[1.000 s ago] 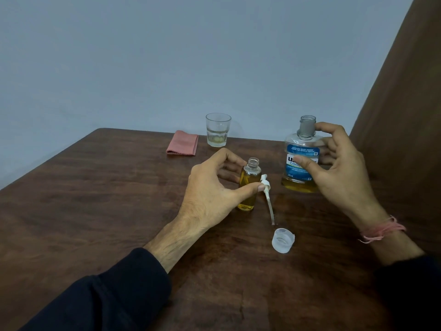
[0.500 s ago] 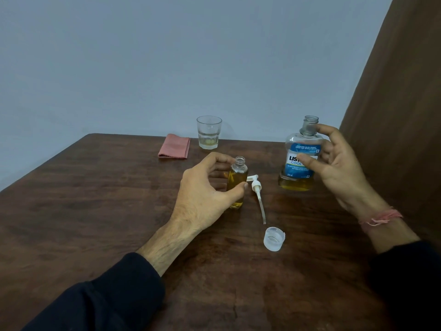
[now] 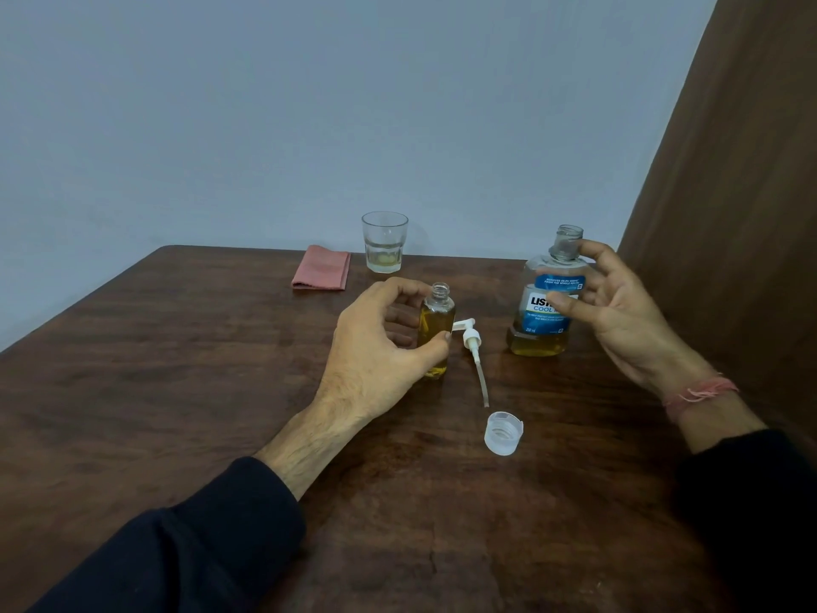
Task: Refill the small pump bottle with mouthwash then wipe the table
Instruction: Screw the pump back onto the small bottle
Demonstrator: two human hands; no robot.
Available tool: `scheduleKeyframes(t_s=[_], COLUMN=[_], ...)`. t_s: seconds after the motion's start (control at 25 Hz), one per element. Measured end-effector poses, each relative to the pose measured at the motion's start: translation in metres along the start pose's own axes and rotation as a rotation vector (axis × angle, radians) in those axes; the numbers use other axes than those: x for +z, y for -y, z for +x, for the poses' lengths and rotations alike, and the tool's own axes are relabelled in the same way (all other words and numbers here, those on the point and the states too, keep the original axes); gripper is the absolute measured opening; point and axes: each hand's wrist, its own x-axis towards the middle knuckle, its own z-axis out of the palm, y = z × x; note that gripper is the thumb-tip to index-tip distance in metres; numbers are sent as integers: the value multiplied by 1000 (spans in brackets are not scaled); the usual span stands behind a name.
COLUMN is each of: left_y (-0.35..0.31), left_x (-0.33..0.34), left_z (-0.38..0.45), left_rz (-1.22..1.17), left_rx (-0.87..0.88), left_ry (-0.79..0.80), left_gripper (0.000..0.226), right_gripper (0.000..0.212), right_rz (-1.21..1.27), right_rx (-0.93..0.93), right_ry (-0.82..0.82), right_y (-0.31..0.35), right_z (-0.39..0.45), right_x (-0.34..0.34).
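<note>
**Right hand comes off the mouthwash bottle**

Since a moment ago the right hand has loosened from the Listerine mouthwash bottle; its fingers now hover spread just beside the label, holding nothing. Uncapped, the bottle stands upright with only a shallow amber layer at its base. Fingers and thumb of the left hand grip the small pump bottle, likely steadying it; its neck is open and it looks nearly full. Between the hands, on the worktop, lie the white pump head and, nearer, the clear cap. Beyond the left hand sit a pink cloth and a near-empty glass.
</note>
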Motion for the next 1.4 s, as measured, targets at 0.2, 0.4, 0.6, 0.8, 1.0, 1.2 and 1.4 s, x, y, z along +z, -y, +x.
scheduleKeyframes(t_s=[0.2,0.4,0.6,0.8,1.0,1.2,1.4], left_y=[1,3,4,2,1,0,3], left_x=[0,-2,-2,-1,-1,-1,-1], left_z=[-1,-1,0,0,3,4,5], left_rz=[-44,-53,-31,12,66,96,86], left_rx=[-28,-16,-11,-43,-55,-62,-53], left_ry=[23,39,43,38,32,18,26], left_gripper=[51,59,67,74,68,65,66], right_gripper=[76,82,91,50,15,17,12], right_rz=[45,62,66,187,-162,-580,-687], right_rx=[11,30,37,-20,-453,-820,-810], right_ry=[45,82,71,-170,-677,-618,-263], right_y=[1,1,9,27,39,49,45], right_z=[-1,1,-2,-3,-13,-27,-35], right_x=[-3,-5,-5,-1,8,34,67])
